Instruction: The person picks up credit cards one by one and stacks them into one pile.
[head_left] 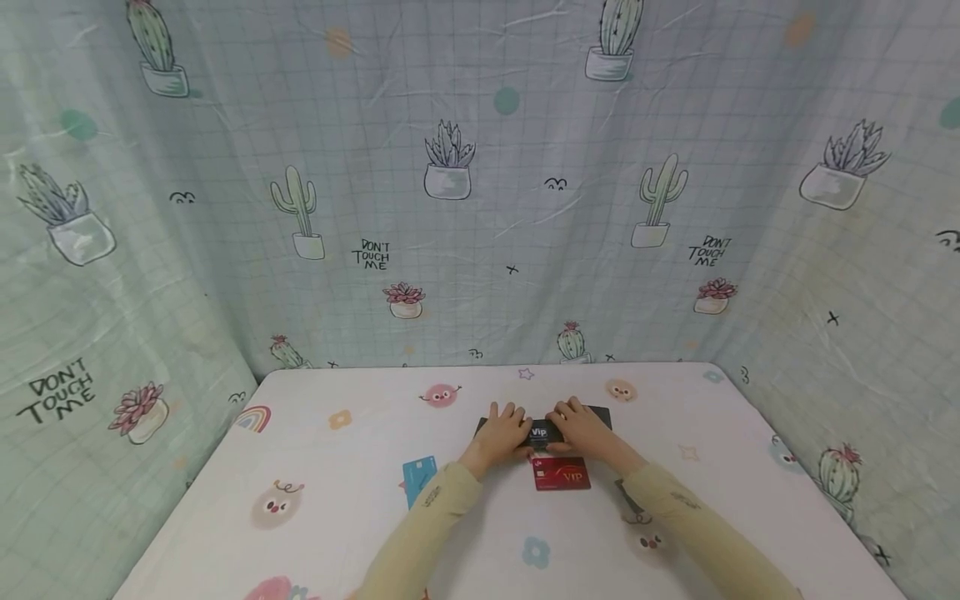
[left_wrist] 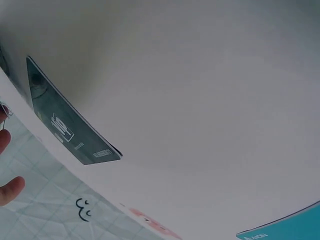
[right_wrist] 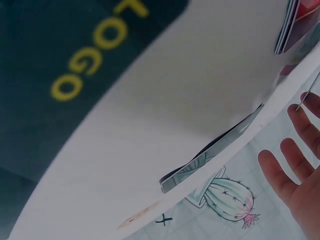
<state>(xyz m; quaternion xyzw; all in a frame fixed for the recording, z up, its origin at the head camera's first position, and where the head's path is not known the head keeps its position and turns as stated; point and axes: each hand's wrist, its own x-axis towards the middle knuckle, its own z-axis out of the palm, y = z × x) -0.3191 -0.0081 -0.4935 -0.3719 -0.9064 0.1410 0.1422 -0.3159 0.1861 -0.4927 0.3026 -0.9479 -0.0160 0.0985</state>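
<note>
In the head view, a black card [head_left: 546, 432] printed "Vip" is between my two hands. My left hand [head_left: 504, 432] pinches its left side and my right hand [head_left: 583, 429] grips the right side. The right wrist view catches a thin edge at my right fingertips [right_wrist: 295, 112]. Just below both hands lies a red VIP card [head_left: 562, 473]. One dark card [head_left: 481, 423] shows from behind my left hand, and another dark card [head_left: 602, 413] lies beyond my right.
A blue card [head_left: 418, 475] lies beside my left sleeve, which covers part of it. Partly hidden at my right sleeve is a dark green card [head_left: 628, 496], with yellow "LOGO" lettering in the right wrist view. A cactus-print curtain [head_left: 480, 233] encloses the white table [head_left: 360, 483].
</note>
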